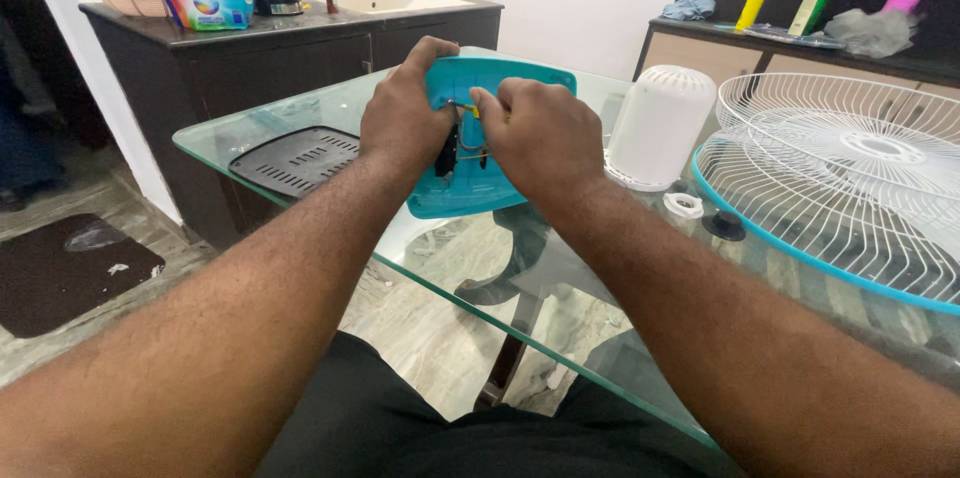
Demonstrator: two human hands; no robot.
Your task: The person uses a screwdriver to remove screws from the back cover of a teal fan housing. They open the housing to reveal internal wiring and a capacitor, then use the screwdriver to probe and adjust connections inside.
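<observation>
A teal plastic fan base (470,193) lies tilted on the glass table (300,118). My left hand (405,118) grips its left side, thumb over a small black part with thin wires at the middle. My right hand (540,138) closes on the wires and the base from the right. The fingers of both hands hide most of the wiring.
A black vented cover (296,160) lies on the table to the left. A white motor housing (658,126), a white nut (684,204), a black knob (723,226) and a white wire fan guard with teal rim (850,188) sit to the right. Dark counters stand behind.
</observation>
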